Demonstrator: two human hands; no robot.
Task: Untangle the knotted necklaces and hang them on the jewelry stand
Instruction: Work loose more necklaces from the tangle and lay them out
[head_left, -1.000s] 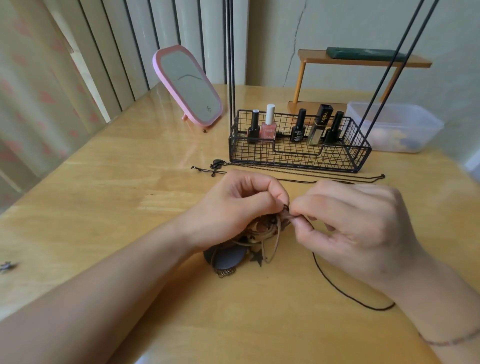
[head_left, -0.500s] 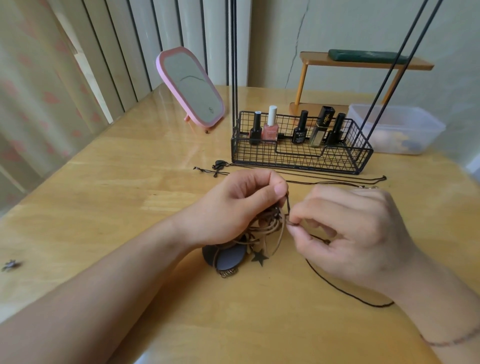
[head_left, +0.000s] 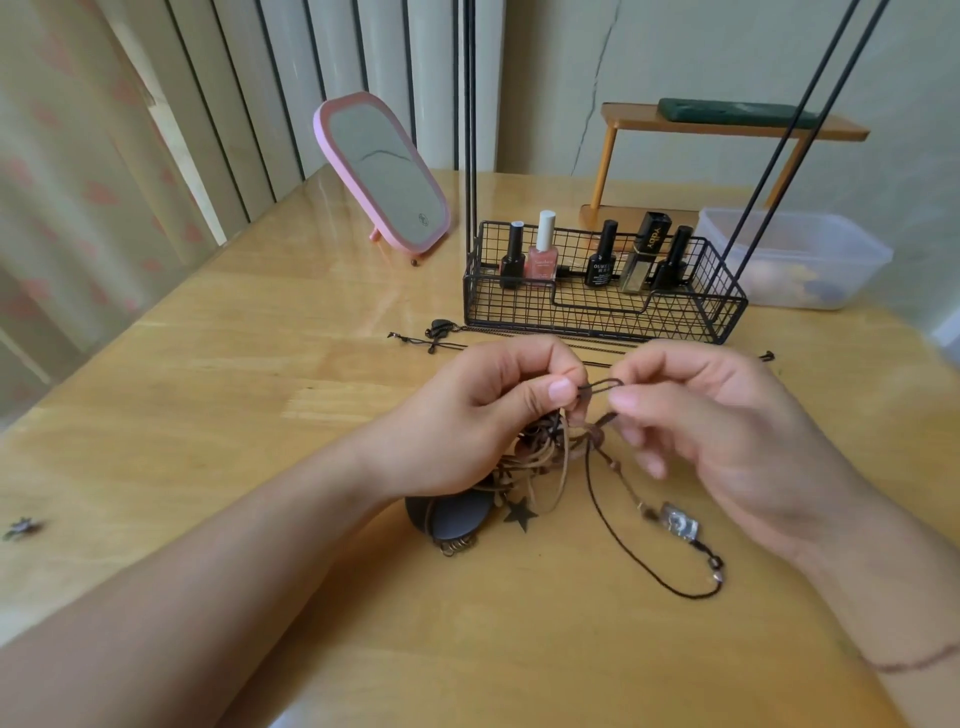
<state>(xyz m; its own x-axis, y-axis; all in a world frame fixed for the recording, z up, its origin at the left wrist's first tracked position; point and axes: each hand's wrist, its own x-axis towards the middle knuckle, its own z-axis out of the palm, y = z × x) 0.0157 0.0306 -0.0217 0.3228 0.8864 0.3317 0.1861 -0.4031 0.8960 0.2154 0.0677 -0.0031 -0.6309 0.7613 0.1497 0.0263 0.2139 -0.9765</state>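
A: Presently, the left hand (head_left: 483, 415) is pinching the tangle (head_left: 540, 457) over the table (head_left: 208, 415); the right hand (head_left: 701, 415) is pinching a dark cord (head_left: 602, 385) looping between them.

B: Risk?

A: Judging by that taut loop, pulling hard is likely tightening the knot. The pendant (head_left: 678, 522) is trailing and could be snagging.

B: Stand?

A: Sitting behind the hands, the stand (head_left: 602, 306) is holding no necklaces yet.

Soft, even daylight brightens the scene, leaving pale glare on the glossy wooden table (head_left: 218, 395), while the wide lens bends lines at the edges and the fingertips (head_left: 649, 465) blur slightly.
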